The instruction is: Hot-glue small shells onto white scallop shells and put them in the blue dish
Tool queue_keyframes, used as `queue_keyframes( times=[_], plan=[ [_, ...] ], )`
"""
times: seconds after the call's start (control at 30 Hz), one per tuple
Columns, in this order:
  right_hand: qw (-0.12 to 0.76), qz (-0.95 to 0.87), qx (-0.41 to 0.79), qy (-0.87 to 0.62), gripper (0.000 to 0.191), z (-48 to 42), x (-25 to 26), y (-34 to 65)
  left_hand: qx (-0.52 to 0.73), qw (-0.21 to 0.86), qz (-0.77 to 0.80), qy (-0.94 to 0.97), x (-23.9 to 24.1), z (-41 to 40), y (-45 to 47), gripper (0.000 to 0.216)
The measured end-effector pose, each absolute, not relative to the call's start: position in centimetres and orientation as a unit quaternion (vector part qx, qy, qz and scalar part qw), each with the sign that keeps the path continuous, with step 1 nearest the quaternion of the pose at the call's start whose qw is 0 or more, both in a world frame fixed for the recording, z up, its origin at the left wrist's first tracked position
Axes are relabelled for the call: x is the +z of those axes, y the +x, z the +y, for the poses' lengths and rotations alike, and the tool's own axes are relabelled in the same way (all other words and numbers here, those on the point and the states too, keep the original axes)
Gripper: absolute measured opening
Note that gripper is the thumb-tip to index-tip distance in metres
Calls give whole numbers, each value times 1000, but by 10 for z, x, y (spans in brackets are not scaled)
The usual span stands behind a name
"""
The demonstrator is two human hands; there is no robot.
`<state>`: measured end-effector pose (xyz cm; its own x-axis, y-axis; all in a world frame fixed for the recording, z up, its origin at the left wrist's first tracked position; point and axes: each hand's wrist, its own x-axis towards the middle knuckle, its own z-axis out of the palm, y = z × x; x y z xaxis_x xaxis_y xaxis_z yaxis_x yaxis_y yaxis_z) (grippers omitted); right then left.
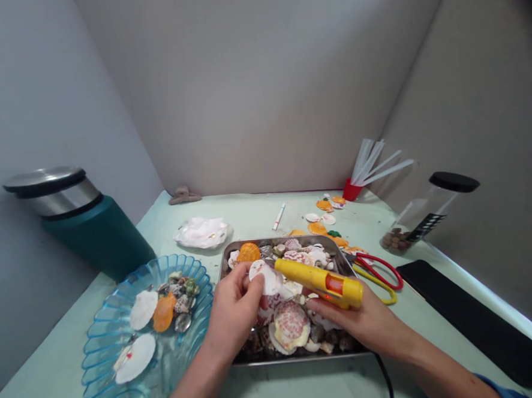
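Between the thumb and fingers of my left hand (238,300) is a white scallop shell (265,278), held above the metal tray. My right hand (367,319) is wrapped round a yellow glue gun (318,278), its nozzle pointing left and close to the shell's right edge; whether they touch I cannot tell. Under both hands lies the metal tray (303,359), filled with mixed shells. A speckled pink scallop shell (292,325) rests near its front, and an orange shell (248,252) at its back left. The glue gun's black cord (385,375) runs down toward the front edge.
Left stand a blue scalloped dish (93,353) holding shells and a teal bottle (97,236). Behind the tray are a white bundle (202,233) and a marker (278,217). Rightward are scissors (381,270), a red cup (352,189) of glue sticks, a clear jar (423,219) and a black slab (476,318).
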<state>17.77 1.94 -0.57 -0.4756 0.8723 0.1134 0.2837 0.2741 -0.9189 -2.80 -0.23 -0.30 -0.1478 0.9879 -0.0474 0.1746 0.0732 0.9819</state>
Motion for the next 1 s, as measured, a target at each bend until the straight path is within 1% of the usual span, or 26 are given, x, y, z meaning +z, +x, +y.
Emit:
queue_keyframes(
  times=[0.13, 0.27, 0.33, 0.43, 0.53, 0.6, 0.73, 0.77, 0.83, 1.0],
  plan=[
    [332, -711, 478, -396, 20, 20, -3, 176, 476, 436, 580, 497, -4, -2, -28, 19],
    [325, -713, 479, -395, 20, 19, -3, 177, 496, 468, 564, 466, -3, -2, -27, 19],
    [329, -717, 470, -396, 20, 19, -3, 177, 515, 474, 564, 439, -2, -1, -27, 19],
    [336, -724, 448, -403, 20, 19, -2, 178, 544, 450, 575, 413, -2, 0, -28, 19],
    [337, -739, 394, -430, 22, 22, -2, 181, 571, 423, 579, 399, -3, 1, -29, 18],
    [304, -770, 335, -449, 22, 24, -2, 184, 581, 417, 576, 396, -4, 1, -30, 18],
    [180, -848, 196, -459, 10, 25, 0, 187, 580, 424, 569, 399, -4, 1, -29, 21],
    [157, -858, 165, -461, 12, 25, 1, 188, 577, 428, 569, 400, -4, 0, -29, 21],
    [122, -871, 122, -460, 20, 25, 3, 188, 570, 434, 569, 404, -3, 0, -28, 22],
    [73, -902, 93, -415, 32, 26, 15, 193, 553, 442, 558, 432, -1, -2, -27, 23]
  ],
)
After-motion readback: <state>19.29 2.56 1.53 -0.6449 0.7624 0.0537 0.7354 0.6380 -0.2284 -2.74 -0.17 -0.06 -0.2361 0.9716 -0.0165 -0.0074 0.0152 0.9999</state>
